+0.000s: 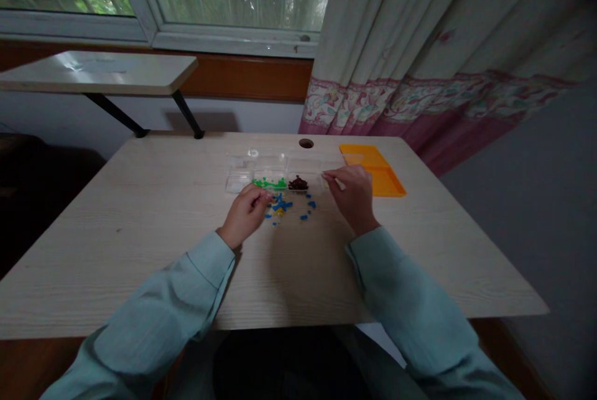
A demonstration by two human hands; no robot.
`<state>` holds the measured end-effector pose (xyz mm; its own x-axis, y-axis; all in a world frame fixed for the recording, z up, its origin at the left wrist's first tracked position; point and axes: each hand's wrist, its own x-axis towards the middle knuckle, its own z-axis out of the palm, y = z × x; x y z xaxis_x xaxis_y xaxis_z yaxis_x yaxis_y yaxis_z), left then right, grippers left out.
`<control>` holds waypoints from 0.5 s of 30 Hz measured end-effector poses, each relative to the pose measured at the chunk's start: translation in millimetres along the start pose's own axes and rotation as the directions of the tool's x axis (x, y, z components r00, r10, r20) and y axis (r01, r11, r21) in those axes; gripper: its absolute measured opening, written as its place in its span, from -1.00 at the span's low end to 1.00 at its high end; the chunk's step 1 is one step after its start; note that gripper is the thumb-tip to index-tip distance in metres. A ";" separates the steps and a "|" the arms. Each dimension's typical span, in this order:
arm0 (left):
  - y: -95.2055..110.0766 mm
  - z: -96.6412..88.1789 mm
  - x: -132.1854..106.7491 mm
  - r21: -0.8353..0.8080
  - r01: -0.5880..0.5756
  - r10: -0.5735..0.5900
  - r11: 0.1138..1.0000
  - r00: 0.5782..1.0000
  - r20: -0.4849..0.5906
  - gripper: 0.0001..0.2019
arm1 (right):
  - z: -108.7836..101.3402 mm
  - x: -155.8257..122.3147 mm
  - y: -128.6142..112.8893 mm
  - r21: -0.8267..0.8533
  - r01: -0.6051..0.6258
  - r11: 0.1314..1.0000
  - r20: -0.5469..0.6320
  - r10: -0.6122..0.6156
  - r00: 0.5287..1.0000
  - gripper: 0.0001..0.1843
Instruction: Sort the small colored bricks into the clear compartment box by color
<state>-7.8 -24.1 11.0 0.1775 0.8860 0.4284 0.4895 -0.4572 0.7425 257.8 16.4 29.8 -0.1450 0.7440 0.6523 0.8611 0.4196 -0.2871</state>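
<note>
Small blue pieces [282, 206], mixed with a few yellow ones [279, 212], lie loose on the table in front of a clear compartment box [240, 180]. Green pieces [270, 183] fill one compartment, and dark brown pieces [298, 183] sit in the one to its right. My left hand [245, 212] is closed in a pinch at the left side of the blue pile. Over the box's right-hand compartment, my right hand [352, 195] is pinched too. Whatever either set of fingertips holds is too small to make out.
An orange tray [387, 180] lies flat behind my right hand. A round cable hole [306, 143] is near the table's back edge. At the back left a raised shelf [140, 73] stands on black legs. A curtain [373, 76] hangs behind the table [163, 226].
</note>
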 end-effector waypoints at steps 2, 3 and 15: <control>-0.2 -0.7 0.2 0.005 0.003 -0.003 1.000 1.000 0.002 -0.73 | 1.3 0.7 17.1 -0.089 -0.044 0.995 0.018 0.046 0.999 -0.76; 0.0 -0.8 0.2 0.008 0.002 -0.002 1.000 1.000 0.003 -0.73 | 2.8 -0.1 22.9 -0.123 -0.062 0.990 0.040 0.068 0.997 -0.75; 3.1 -0.6 0.6 0.019 0.001 -0.001 1.000 1.000 0.012 -0.70 | 8.3 -7.3 26.0 -0.258 -0.108 0.960 0.126 0.145 0.981 -0.76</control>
<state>-6.8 -25.1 13.8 0.1872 0.8872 0.4217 0.5056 -0.4551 0.7330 277.2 26.2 11.7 -0.0792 0.8565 0.5101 0.9682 0.1878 -0.1651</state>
